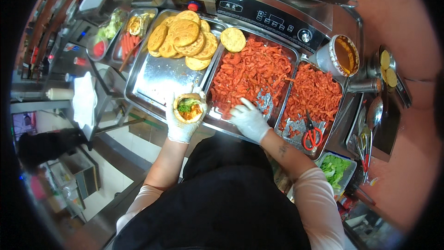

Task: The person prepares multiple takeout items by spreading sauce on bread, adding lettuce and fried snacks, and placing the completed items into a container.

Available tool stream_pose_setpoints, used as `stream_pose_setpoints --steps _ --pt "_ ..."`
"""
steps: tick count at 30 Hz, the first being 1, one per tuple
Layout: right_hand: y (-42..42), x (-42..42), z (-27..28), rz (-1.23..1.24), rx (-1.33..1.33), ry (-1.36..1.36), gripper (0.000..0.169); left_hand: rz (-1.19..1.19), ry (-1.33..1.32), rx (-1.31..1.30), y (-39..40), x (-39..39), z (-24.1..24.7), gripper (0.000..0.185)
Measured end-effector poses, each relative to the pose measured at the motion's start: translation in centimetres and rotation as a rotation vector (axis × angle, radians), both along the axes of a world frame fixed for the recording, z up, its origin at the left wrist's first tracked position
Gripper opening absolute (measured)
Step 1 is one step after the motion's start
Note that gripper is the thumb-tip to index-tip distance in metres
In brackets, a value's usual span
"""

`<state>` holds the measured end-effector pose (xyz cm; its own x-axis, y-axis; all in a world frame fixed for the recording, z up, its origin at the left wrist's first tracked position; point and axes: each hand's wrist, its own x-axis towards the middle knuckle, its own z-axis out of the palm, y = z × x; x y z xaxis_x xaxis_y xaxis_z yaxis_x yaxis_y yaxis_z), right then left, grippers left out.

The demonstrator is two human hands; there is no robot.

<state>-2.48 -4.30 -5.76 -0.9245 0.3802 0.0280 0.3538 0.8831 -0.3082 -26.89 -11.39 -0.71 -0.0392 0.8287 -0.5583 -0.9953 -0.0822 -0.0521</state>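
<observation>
My gloved left hand (184,128) holds a filled flatbread (188,108), its open side up, showing lettuce and a reddish-brown filling. My gloved right hand (248,118) is over the near edge of a metal tray of red meat strips (251,64); its fingertips are by the meat, and whether they hold any cannot be told. One round flatbread (233,40) lies at that tray's far left corner. More flatbreads (187,34) are piled in the tray at the left. A narrower tray of meat strips (314,90) stands at the right, with red-handled scissors (312,135) in it.
Behind the trays is a cooker's control panel (267,19). A bucket of brown sauce (343,55) stands at the back right, a box of lettuce (335,171) at the near right. Sausages (128,45) lie in a tray at the left, with white paper (84,100) nearer.
</observation>
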Motion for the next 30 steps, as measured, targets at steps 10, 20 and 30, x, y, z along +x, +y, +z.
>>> stream_pose_setpoints --steps 10,20,30 --pt "-3.2 -2.8 1.6 -0.756 -0.218 -0.107 0.083 -0.057 -0.077 0.022 0.8 -1.6 -1.6 0.06" --pt "-2.5 0.5 -1.0 -0.764 -0.438 0.214 0.034 -0.2 -0.081 0.152 2.0 -1.3 -2.6 0.059" --pt "-1.5 1.7 7.3 -1.039 -0.857 0.754 0.022 -0.268 -0.156 0.007 5.1 2.6 -1.5 0.05"
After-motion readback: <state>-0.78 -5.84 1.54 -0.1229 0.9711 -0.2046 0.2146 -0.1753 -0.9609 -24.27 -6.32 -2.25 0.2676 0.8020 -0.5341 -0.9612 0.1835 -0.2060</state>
